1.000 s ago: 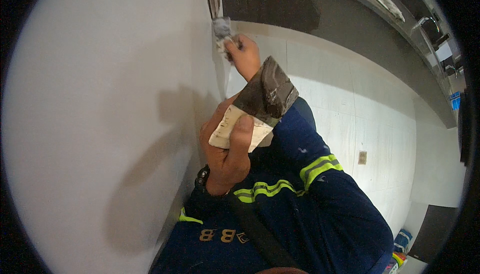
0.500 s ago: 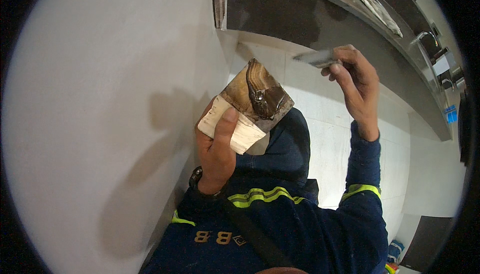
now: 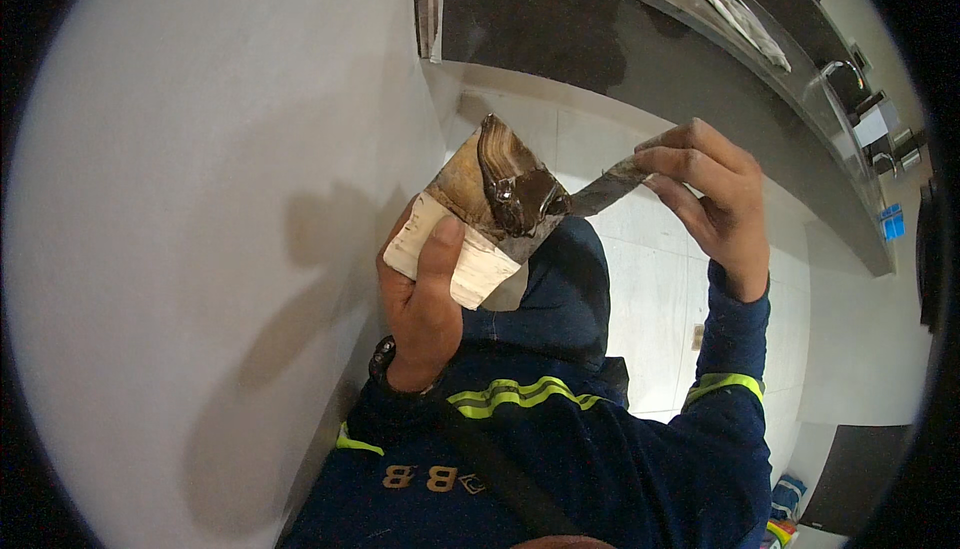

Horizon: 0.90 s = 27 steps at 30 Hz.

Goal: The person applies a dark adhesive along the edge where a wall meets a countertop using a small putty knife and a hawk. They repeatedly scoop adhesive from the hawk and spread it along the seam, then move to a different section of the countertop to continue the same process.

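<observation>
My left hand (image 3: 422,299) grips a wide, flat filling knife by its pale, worn strip (image 3: 482,271), thumb on top and fingers behind. The stained blade (image 3: 457,187) carries a thick blob of glossy dark brown paste (image 3: 522,211), with streaked brown smears towards its far corner. In my right hand (image 3: 722,199), a thin grey flat scraper (image 3: 608,187) is pinched between thumb and fingers. Its end is at the right corner of the stained blade, beside the paste; whether the two touch, I cannot tell.
A pale wall (image 3: 200,199) runs close along my left. Ahead and to the right curves a counter with a dark front panel (image 3: 530,24), a cloth (image 3: 745,24) and a tap (image 3: 845,71). Light floor tiles (image 3: 650,299) lie below; a blue bundle (image 3: 787,497) rests at lower right.
My right hand has lowered and turned, bringing the grey scraper from above and apart down to the paste-covered blade's right corner. My left hand has shifted slightly left with its knife.
</observation>
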{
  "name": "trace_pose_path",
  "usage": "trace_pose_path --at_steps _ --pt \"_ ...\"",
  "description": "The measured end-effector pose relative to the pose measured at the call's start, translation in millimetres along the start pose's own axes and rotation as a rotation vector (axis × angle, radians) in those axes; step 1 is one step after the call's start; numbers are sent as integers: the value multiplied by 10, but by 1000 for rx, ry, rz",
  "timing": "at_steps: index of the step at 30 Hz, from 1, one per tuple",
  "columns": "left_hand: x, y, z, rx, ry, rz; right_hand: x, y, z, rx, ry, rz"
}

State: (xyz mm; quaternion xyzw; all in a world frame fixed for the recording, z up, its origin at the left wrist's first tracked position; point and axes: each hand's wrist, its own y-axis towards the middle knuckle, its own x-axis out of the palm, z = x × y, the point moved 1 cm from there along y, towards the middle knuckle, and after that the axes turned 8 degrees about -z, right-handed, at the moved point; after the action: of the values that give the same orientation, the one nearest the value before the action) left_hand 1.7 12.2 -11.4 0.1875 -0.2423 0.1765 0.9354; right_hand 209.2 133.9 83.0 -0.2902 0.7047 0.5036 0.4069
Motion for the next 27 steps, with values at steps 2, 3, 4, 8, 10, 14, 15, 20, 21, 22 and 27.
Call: trace_pose_path --at_steps 2,3,4,8,10,14,15,20,21,22,27 --pt "12 -14 38 -3 55 -5 36 21 20 -23 -42 41" --pt "20 -15 56 -3 83 -8 52 32 24 -35 -63 62" --pt "35 -11 71 0 96 -6 57 39 17 -38 -75 78" --pt "58 5 143 -2 178 -34 80 68 1 -28 -99 164" --pt "72 -8 181 -20 196 -35 101 86 0 -7 -91 220" --pt "119 13 208 -37 183 -65 332 114 140 144 91 392" --pt "93 56 152 -22 180 -102 507 106 260 198 163 452" --pt "78 100 140 -90 127 -187 1715 433 633 570 862 522" --pt "80 100 162 -91 131 -198 2011 557 744 590 929 526" --pt "63 99 181 -80 110 -202 2181 732 719 586 1062 513" --pt "12 88 264 -72 153 -225 2764 1156 755 601 1132 529"
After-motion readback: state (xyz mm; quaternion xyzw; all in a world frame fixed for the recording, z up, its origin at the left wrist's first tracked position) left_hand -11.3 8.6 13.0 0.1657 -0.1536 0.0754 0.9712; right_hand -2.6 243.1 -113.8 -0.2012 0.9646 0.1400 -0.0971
